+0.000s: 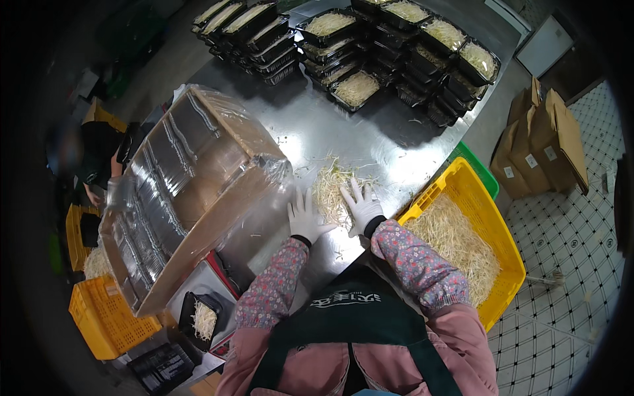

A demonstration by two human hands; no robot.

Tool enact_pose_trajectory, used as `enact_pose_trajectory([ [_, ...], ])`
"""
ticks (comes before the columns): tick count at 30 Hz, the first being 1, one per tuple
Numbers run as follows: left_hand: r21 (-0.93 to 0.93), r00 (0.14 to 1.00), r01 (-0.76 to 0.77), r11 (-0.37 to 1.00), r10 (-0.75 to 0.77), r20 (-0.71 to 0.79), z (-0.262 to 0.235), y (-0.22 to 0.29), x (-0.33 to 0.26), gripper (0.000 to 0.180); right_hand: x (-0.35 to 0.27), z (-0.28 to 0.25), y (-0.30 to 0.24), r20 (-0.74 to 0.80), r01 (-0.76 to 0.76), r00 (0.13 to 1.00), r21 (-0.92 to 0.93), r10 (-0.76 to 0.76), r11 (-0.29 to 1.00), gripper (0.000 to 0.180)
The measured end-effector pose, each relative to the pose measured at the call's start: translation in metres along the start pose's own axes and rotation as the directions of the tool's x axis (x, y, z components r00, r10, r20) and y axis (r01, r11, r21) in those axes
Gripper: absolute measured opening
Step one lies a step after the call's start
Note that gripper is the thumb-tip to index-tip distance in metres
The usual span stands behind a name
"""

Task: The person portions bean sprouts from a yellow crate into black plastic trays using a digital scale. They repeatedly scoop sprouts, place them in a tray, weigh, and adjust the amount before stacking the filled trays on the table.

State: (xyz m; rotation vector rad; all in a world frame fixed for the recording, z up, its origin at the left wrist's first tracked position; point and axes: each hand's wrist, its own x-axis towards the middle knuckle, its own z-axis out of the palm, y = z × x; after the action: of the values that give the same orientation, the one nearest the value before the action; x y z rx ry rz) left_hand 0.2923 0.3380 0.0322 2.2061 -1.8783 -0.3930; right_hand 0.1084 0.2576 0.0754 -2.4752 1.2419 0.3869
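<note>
A small heap of bean sprouts with some green ends lies on the shiny metal table. On its left side is my left hand in a white glove, fingers spread and palm down. My right hand, also gloved, rests at the heap's right edge with its fingers apart. Neither hand is closed around anything. To the right, close to my right forearm, a yellow crate holds a large mass of loose sprouts. A black tray with a small portion of sprouts sits at the lower left.
A cardboard box of stacked clear plastic lids stands left of my hands. Stacks of filled black trays cover the table's far end. Brown cartons stand on the right-hand floor. Another person is at the far left, near orange crates.
</note>
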Motion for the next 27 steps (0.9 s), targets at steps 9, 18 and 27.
enact_pose_trajectory([
  [9,-0.539,0.997,-0.057,0.840,0.016,-0.080,-0.015,0.004,0.069,0.054,0.064,-0.018,0.037,-0.370,0.271,0.928,0.606,-0.037,0.748,0.030],
  [18,-0.214,0.929,0.364,0.906,-0.336,0.156,-0.018,-0.031,0.120,0.088,0.161,-0.032,0.058,-0.318,0.200,0.944,0.354,-0.084,0.914,0.061],
  [27,-0.553,0.996,-0.049,0.832,0.080,0.031,-0.030,-0.012,0.033,0.066,0.064,-0.029,0.083,-0.163,0.353,0.934,0.567,-0.318,0.744,0.069],
])
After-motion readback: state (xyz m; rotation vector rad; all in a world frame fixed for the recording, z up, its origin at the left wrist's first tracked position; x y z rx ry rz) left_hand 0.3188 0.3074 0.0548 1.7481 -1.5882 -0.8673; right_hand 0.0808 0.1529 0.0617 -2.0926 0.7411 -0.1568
